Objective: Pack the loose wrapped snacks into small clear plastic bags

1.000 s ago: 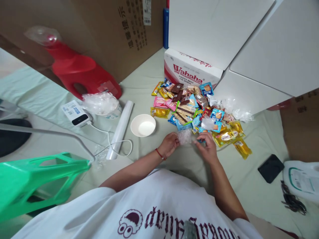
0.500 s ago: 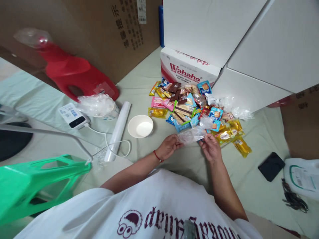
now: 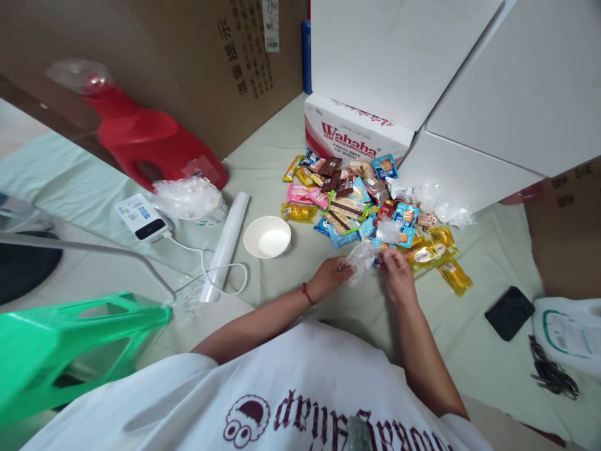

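A crumpled clear plastic bag (image 3: 360,263) is between my two hands, in front of a heap of wrapped snacks. My left hand (image 3: 330,279) is closed on the bag's left side. At the right end, my right hand (image 3: 397,274) pinches the bag's edge, and a small dark-blue bit shows by its fingertips, too small to name. Just beyond lie blue biscuit packets (image 3: 406,215), wafer packs (image 3: 347,207) and yellow wrapped snacks (image 3: 425,252). Left of the heap stands a white paper bowl (image 3: 267,238).
A Wahaha carton (image 3: 350,133) stands behind the snacks. To the left are a white roll (image 3: 226,247), a cabled white device (image 3: 143,218), a red jug (image 3: 154,141) and a green stool (image 3: 84,344). A black phone-like object (image 3: 509,313) and a white jug (image 3: 570,332) lie at right.
The plastic bag went from stretched out flat to bunched up. My left hand has moved right, closer to my right hand, which has hardly moved. The view has shifted slightly.
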Motion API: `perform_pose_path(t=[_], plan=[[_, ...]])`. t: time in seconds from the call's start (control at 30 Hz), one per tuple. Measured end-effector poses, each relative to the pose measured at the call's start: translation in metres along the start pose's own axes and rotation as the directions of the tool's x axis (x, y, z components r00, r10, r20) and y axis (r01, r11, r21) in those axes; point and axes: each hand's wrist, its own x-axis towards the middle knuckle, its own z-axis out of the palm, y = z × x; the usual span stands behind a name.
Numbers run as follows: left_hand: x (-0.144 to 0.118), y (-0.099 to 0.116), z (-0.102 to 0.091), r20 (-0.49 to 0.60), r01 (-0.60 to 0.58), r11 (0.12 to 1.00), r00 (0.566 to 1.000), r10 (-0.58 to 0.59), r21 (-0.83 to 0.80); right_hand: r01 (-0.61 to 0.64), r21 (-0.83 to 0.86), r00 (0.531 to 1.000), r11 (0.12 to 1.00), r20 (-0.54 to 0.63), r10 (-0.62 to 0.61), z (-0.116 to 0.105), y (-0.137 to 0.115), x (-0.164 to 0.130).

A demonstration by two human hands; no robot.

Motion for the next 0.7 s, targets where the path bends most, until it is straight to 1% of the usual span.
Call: perform_pose_path(t=[0.03,0.07,0.1,0.17,0.2,0.23,0.27,0.33,0.37,0.4,0.43,0.47,0.5,0.53,0.57,0.6,0.63,0.67,0.7], plan=[[-0.001,0.0,0.003,-0.098,-0.02,0.996,0.995,0.028,0.084,0.057,-0.064,0.997,0.996,-0.053,-0.06,0.0,-0.001,-0.003],[-0.002,0.0,0.006,-0.182,-0.033,0.987,0.981,0.062,0.156,0.106,-0.127,0.992,0.986,-0.061,-0.114,0.0,-0.002,-0.006],[-0.004,0.0,0.009,-0.235,-0.047,0.976,0.967,0.098,0.212,0.139,-0.188,0.989,0.972,-0.022,-0.146,0.002,-0.004,-0.01],[-0.006,0.001,0.012,-0.263,-0.088,0.961,0.952,0.159,0.263,0.149,-0.292,0.987,0.945,0.096,-0.126,0.006,-0.006,-0.016],[-0.006,0.002,0.013,-0.27,-0.105,0.96,0.947,0.176,0.258,0.128,-0.319,0.989,0.939,0.112,-0.097,0.009,-0.006,-0.018],[-0.006,0.002,0.013,-0.284,-0.11,0.967,0.943,0.175,0.23,0.097,-0.313,0.994,0.945,0.084,-0.074,0.012,-0.005,-0.018],[-0.005,0.001,0.012,-0.304,-0.098,0.98,0.941,0.149,0.176,0.061,-0.268,0.998,0.961,0.032,-0.055,0.014,-0.003,-0.018],[-0.002,-0.003,0.009,-0.321,-0.024,1.0,0.947,0.022,-0.002,-0.017,-0.104,0.998,0.994,-0.057,0.011,0.015,0.002,-0.014],[-0.001,-0.006,0.008,-0.304,0.03,0.994,0.951,-0.06,-0.103,-0.061,-0.019,0.996,0.998,-0.068,0.06,0.015,0.005,-0.013],[0.0,-0.01,0.006,-0.282,0.08,0.978,0.95,-0.133,-0.19,-0.11,0.045,0.992,0.993,-0.056,0.112,0.014,0.009,-0.012],[0.0,-0.013,0.004,-0.281,0.109,0.962,0.943,-0.18,-0.251,-0.157,0.085,0.986,0.984,-0.034,0.16,0.013,0.011,-0.012],[-0.001,-0.015,0.002,-0.316,0.104,0.956,0.929,-0.191,-0.273,-0.193,0.108,0.98,0.975,-0.018,0.196,0.012,0.013,-0.012],[-0.003,-0.016,0.0,-0.38,0.069,0.965,0.91,-0.164,-0.253,-0.213,0.12,0.976,0.97,-0.012,0.216,0.01,0.015,-0.014],[-0.005,-0.016,-0.001,-0.457,0.014,0.981,0.883,-0.104,-0.195,-0.217,0.124,0.975,0.968,-0.012,0.22,0.01,0.016,-0.015],[-0.009,-0.014,-0.002,-0.525,-0.045,0.993,0.851,-0.018,-0.107,-0.209,0.123,0.977,0.97,-0.014,0.213,0.009,0.016,-0.017],[-0.012,-0.011,-0.003,-0.566,-0.099,0.995,0.821,0.081,-0.002,-0.197,0.115,0.98,0.973,-0.015,0.2,0.009,0.016,-0.018],[-0.015,-0.007,-0.003,-0.572,-0.144,0.984,0.801,0.176,0.101,-0.185,0.104,0.982,0.977,-0.013,0.188,0.01,0.015,-0.02],[-0.017,-0.003,-0.002,-0.553,-0.179,0.966,0.793,0.255,0.188,-0.176,0.088,0.984,0.98,-0.008,0.178,0.011,0.015,-0.021],[-0.018,0.002,-0.001,-0.519,-0.205,0.944,0.795,0.315,0.259,-0.17,0.071,0.985,0.983,0.0,0.171,0.012,0.014,-0.022]])
